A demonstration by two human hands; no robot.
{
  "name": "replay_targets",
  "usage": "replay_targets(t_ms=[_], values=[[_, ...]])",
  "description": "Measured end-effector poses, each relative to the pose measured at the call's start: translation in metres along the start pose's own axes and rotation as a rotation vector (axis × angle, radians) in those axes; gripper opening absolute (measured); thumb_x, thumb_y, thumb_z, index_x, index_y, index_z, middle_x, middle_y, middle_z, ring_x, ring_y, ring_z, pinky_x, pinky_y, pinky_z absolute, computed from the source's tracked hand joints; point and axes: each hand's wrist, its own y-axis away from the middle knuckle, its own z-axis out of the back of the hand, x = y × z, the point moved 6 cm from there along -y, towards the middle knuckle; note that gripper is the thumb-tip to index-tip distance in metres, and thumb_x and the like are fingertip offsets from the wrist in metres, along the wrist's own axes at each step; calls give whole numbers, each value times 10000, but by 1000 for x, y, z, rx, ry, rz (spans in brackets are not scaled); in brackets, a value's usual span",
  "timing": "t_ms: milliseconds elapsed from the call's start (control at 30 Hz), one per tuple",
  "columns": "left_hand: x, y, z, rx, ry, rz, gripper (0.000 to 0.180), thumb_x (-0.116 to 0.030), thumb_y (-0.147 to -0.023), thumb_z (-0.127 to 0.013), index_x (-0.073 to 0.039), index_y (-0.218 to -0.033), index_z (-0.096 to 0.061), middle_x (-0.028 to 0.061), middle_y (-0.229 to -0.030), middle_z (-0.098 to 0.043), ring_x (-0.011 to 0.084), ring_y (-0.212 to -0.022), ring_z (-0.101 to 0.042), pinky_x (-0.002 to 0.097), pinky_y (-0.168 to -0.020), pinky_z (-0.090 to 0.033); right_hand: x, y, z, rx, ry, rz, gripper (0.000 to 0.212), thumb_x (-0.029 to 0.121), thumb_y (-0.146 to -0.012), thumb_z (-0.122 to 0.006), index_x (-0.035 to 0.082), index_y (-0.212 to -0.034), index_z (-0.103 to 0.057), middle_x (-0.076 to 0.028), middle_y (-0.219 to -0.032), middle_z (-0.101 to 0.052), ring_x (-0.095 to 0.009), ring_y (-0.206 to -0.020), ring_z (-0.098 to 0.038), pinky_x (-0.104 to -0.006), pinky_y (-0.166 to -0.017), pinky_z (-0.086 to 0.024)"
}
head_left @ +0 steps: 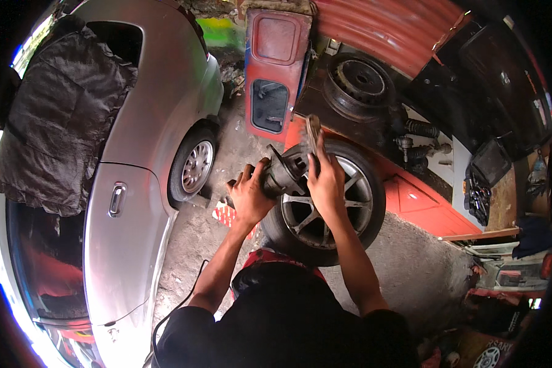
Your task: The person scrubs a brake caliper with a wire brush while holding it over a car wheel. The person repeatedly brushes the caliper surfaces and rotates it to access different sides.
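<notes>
My left hand point(251, 195) is wrapped round a dark, cylindrical metal part with a flange point(281, 174), which looks like a starter motor. The flanged end of that part points up and to the right, with an opening in it. In my right hand point(327, 184) is a brush point(313, 132) with a light brown back, held upright just right of the flange. Its bristles face left, toward the metal part, and seem to stand a little off it. Below both hands lies a tyre on a spoked alloy wheel point(374, 202).
A silver car point(129, 227) with a dark cover point(61, 116) stands on the left. Behind the wheel is a red workbench point(420, 199) bearing a steel rim point(359, 80) and shock absorber parts point(420, 129). A red panel point(276, 67) leans at the back. A cable point(176, 303) runs down at lower left.
</notes>
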Motion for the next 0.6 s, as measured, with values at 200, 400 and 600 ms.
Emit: replay_targets(t_ms=[200, 400, 600], values=[[2, -16, -1, -6, -26, 2, 906, -198, -519, -858, -291, -1337, -479, 61, -1125, -585, 298, -1068, -619, 541, -905, -396, -29, 87, 0, 150, 85, -10, 620, 94, -927, -633, 92, -1504, -406, -243, -827, -611, -408, -742, -629, -459, -662, -499], [9, -7, -1, -25, -8, 16, 943, -194, -475, -862, -266, -1347, -510, 46, -1121, -596, 304, -1064, -617, 534, -915, -399, -24, 9, 40, -98, -234, 62, 626, 106, -944, -628, 134, -1523, -393, -213, -817, -593, -371, -747, -621, -434, -684, -497], [-2, -4, -1, 46, -79, 5, 892, -193, -538, -845, -314, -1348, -491, 64, -1120, -569, 302, -1085, -615, 585, -937, -394, -43, 17, -1, 64, -22, -24, 573, 163, -970, -590, 160, -1511, -403, -237, -865, -620, -416, -752, -630, -482, -651, -497]])
